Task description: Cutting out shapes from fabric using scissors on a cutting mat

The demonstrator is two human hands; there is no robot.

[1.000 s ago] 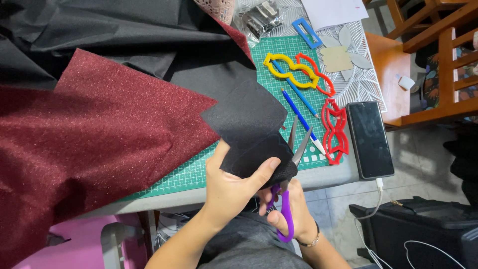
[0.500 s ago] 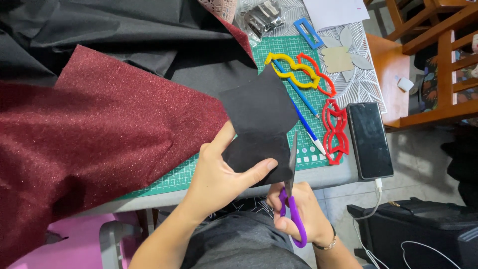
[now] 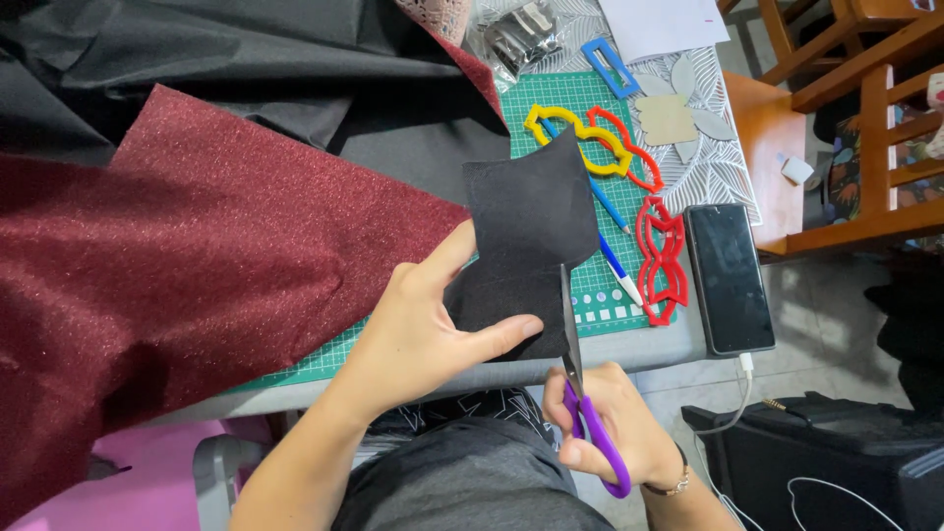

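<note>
Black felt piece [image 3: 526,246] is held up above the near table edge, pinched in the left hand [image 3: 423,329]: thumb across its lower front, fingers behind, the sheet curling upward over the green cutting mat [image 3: 551,108]. I note the right hand [image 3: 615,433] below and to the right, fingers closed through the purple loops of the scissors [image 3: 580,393]. The blades point up along the right edge of the felt and look nearly together; I cannot tell whether any felt sits between them.

Left of the hands, a large sheet of glittery maroon fabric [image 3: 187,265] covers the table and hangs off the near edge, with black cloth [image 3: 226,69] bunched behind it.

On the mat lie a yellow outline template [image 3: 575,138] and a red one [image 3: 629,147] overlapping it; a second red template [image 3: 664,261] lies just right of the mat, beside a dark phone [image 3: 728,275] with a cable plugged in. A blue pen [image 3: 610,256] rests between felt and red template. A small blue frame [image 3: 610,67] sits near the far edge
</note>
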